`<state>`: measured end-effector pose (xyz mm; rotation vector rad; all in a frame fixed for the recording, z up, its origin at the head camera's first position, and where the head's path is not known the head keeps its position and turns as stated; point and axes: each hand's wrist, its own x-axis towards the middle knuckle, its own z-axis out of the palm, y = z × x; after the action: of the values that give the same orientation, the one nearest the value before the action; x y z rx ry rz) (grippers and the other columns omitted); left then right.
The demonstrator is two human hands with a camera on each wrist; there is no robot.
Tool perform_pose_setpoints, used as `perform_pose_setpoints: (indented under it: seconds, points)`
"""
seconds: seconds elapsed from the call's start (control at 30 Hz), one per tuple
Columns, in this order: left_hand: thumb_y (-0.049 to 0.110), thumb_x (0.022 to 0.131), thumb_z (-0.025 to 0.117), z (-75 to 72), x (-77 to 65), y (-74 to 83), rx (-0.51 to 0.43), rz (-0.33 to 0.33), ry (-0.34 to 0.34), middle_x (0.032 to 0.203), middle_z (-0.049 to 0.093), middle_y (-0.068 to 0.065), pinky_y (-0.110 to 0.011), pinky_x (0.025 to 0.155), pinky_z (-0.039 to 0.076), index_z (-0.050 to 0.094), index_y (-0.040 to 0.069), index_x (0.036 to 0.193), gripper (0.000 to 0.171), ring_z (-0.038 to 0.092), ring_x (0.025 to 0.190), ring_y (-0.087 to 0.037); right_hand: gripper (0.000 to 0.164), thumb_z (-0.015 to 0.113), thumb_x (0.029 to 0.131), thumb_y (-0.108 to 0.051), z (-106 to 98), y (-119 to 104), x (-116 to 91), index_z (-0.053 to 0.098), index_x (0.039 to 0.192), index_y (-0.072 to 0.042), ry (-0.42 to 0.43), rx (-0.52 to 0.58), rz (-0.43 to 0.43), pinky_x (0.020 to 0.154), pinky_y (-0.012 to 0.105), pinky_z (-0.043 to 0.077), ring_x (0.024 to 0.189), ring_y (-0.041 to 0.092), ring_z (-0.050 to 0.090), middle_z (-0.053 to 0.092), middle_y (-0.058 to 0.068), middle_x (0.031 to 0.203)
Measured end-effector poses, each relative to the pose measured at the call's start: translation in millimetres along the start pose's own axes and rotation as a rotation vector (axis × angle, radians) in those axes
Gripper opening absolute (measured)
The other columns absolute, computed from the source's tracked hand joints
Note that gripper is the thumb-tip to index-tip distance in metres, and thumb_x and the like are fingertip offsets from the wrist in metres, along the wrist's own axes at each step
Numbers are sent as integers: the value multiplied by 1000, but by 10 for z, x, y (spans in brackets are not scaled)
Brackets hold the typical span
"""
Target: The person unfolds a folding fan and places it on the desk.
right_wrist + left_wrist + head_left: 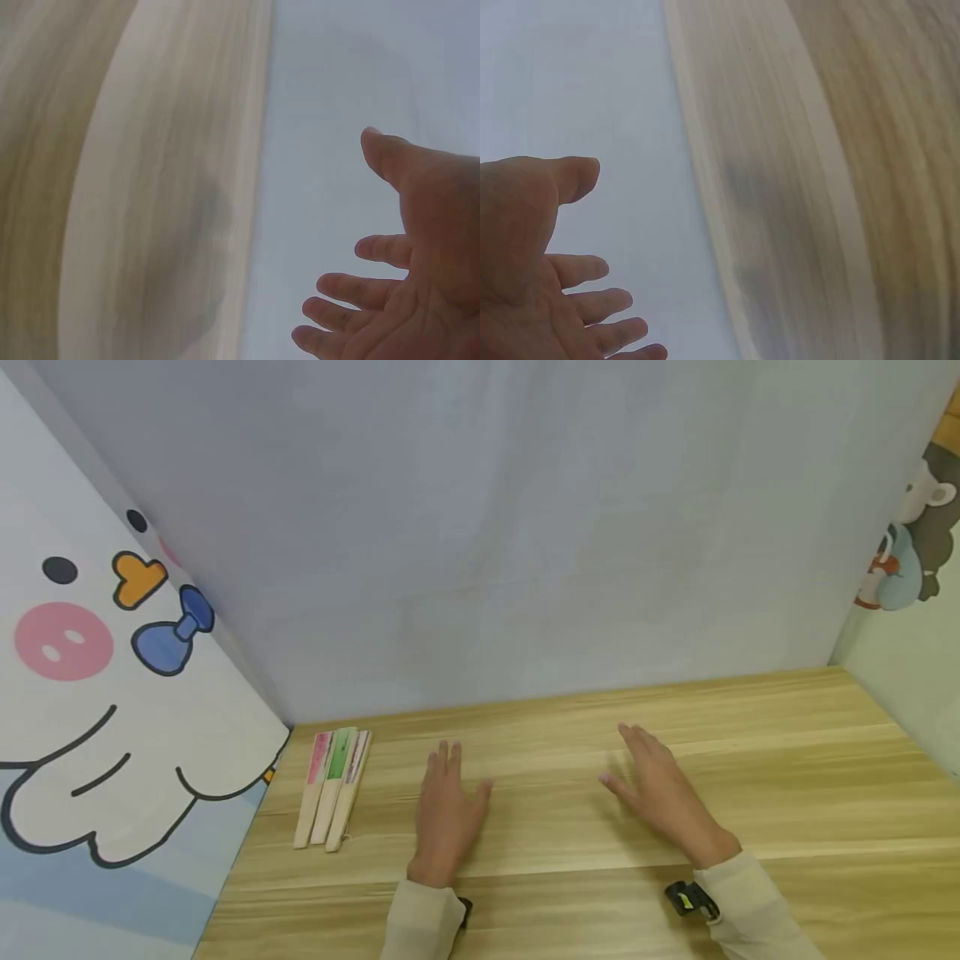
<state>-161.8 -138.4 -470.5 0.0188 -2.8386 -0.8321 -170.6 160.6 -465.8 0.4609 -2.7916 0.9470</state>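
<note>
Three folded hand fans with pale wooden ribs lie side by side at the left of the table: a pink one (320,758), a green one (340,755) and a greyish-purple one (356,768). My left hand (447,814) is to the right of the fans, apart from them, its fingers extended and thumb spread. Farther right is my right hand (666,793), also with fingers extended. Both palms, seen in the wrist views, hold nothing; the left hand (532,262) and the right hand (427,255) have their thumbs held away from the fingers.
The wood-grain table (540,835) meets a plain grey-white wall (510,527) at its back edge. A cartoon-printed panel (82,727) stands along the left side, and another printed panel (915,677) along the right. A dark wrist device (690,900) sits at the right cuff.
</note>
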Motion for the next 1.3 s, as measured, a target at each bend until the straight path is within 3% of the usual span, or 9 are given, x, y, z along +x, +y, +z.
perform_pose_setpoints:
  seconds: [0.27,0.7,1.0,1.3]
  points:
    - [24,103,71,-69,-18,-69,-71,-60,39,169,31,-24,-62,123,35,42,-5,158,68,30,155,-44,76,76,99,-20,63,-116,13,37,157,9,-1,61,-15,116,72,36,144,58,38,38,38,158]
    - [8,103,67,-227,-65,-268,-69,-26,101,159,42,-32,-63,120,38,47,-11,151,56,41,147,-50,76,80,97,-20,276,-329,22,42,155,9,0,75,-83,115,69,41,142,56,44,44,37,155]
    - [2,101,66,-339,-84,-457,-61,-70,147,157,44,-33,-63,119,39,50,-11,149,51,44,144,-51,76,81,95,-20,429,-511,48,43,154,10,-8,85,-130,113,67,44,140,55,46,47,37,153]
    - [-6,99,63,-457,-143,-626,-51,-65,228,150,51,-35,-63,115,44,55,-12,142,44,50,138,-52,77,81,96,-22,556,-704,54,42,157,5,-54,112,-140,115,64,44,142,52,46,46,33,155]
